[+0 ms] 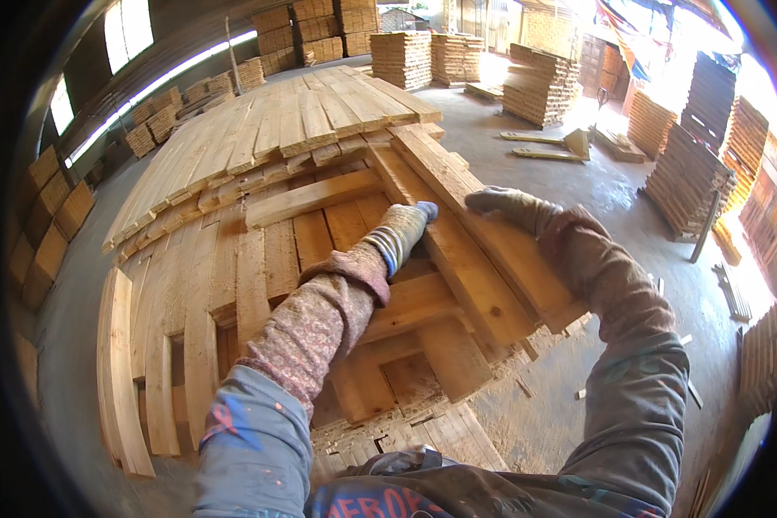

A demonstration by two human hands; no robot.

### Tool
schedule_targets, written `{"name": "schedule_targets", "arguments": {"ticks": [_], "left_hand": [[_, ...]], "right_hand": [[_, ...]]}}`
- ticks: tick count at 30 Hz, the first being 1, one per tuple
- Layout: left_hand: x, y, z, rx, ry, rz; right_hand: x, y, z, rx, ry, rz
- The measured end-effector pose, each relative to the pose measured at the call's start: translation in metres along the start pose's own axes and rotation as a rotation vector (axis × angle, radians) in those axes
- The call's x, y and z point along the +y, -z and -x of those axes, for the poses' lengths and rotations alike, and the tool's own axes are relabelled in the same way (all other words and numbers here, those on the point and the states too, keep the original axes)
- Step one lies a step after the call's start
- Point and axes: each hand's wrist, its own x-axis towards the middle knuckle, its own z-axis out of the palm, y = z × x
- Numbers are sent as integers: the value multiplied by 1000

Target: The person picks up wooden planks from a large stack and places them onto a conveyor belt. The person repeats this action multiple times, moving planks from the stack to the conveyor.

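My left hand (410,226), in a striped knit glove, is closed at the left edge of a long wooden plank (466,272). That plank runs slantwise along the right side of a big lumber stack. A second plank (514,263) lies right beside it, farther right. My right hand (514,207), in a greyish glove, lies across this outer plank with its fingers together and bent over the wood; its thumb is hidden. Beneath both planks are crosswise boards (410,306) with gaps between them.
A layer of parallel boards (272,125) covers the stack's far part. Loose upright-edged boards (121,371) stand at its left. Several stacked lumber piles (540,85) stand farther back and right. A pallet jack (548,145) rests on the concrete floor (570,401), where wood scraps lie.
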Motion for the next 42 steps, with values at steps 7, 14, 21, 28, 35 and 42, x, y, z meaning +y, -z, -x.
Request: {"name": "schedule_targets", "arguments": {"ticks": [7, 14, 21, 28, 35, 42], "left_hand": [[21, 64, 37, -44, -163, -150], [29, 128, 115, -387, -135, -275], [-83, 449, 310, 416, 302, -1202], [-244, 558, 418, 510, 404, -585], [-235, 520, 408, 450, 48, -397], [-126, 520, 367, 534, 213, -1155]], "right_hand": [[-59, -54, 9, -89, -67, 473], [-11, -73, -14, -131, 285, 646], [-88, -210, 67, -157, 287, 221], [-140, -527, 58, -676, 209, -77], [-107, -650, 42, -626, 372, 616], [-71, -296, 1, -564, 308, 1149]]}}
